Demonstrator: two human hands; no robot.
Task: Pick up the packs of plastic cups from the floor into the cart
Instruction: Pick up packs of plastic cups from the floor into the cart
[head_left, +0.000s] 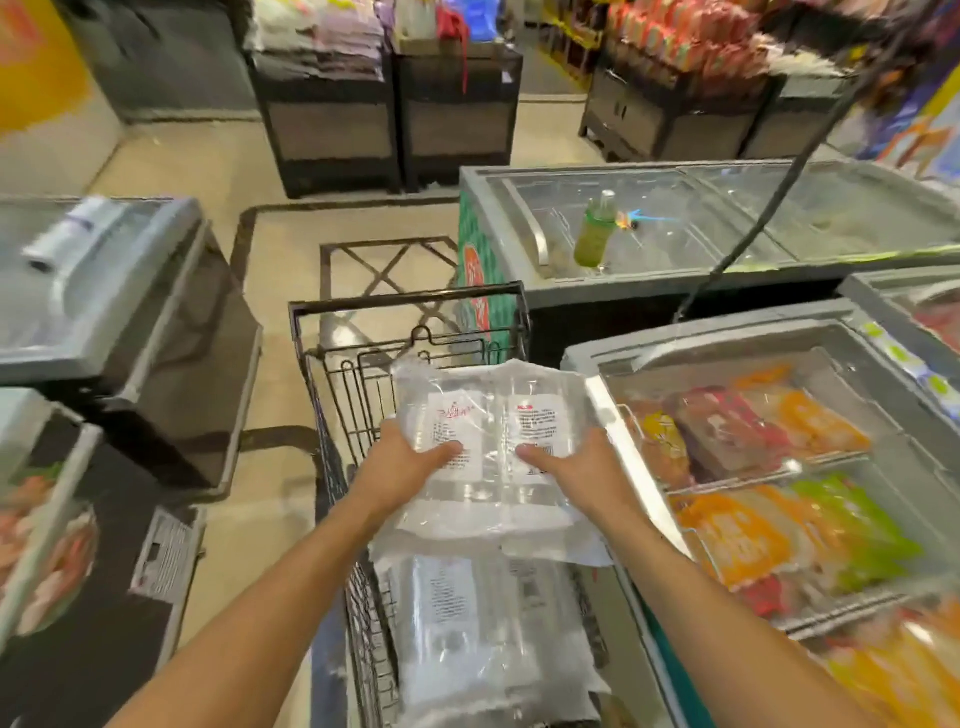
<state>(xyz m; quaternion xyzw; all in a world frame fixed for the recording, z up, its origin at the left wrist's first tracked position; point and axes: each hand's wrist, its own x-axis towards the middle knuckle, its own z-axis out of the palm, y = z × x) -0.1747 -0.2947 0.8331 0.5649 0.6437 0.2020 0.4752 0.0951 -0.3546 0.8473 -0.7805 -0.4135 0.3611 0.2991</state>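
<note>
While left hand (415, 462) and right hand (576, 467) clasped a clear film-wrapped pack of plastic cups (488, 410), it hung over the black wire cart (405, 300) at twelve o'clock, seemingly to join packs (457, 639) at six.

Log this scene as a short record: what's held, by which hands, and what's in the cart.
cart: black wire shopping cart
held: clear plastic-wrapped pack of plastic cups, over the cart
hands: left hand and right hand grip its opposite sides
in cart: second clear cup pack
right of cart: glass-lidded chest freezer with colourful packets
</note>
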